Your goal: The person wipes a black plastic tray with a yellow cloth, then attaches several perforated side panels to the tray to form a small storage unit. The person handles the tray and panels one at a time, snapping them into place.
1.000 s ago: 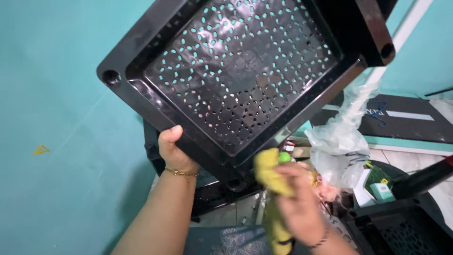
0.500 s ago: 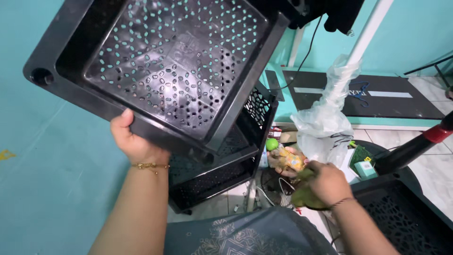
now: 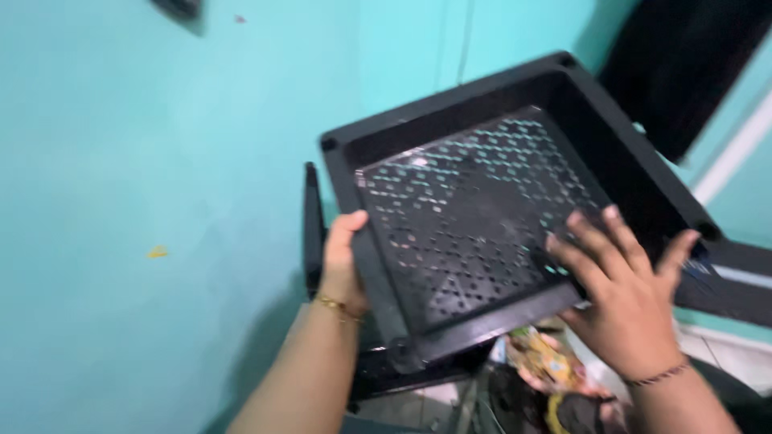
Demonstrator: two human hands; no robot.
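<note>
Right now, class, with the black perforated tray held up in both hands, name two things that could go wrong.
1. The left hand grips only the rim of the tray, and the right hand lies flat on its mesh, so the tilted tray might slip.
2. A dropped tray would likely land on the clutter below.

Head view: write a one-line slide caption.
Left hand grips the edge of a black perforated plastic tray while the right hand lies spread on it, against a turquoise wall.
</note>
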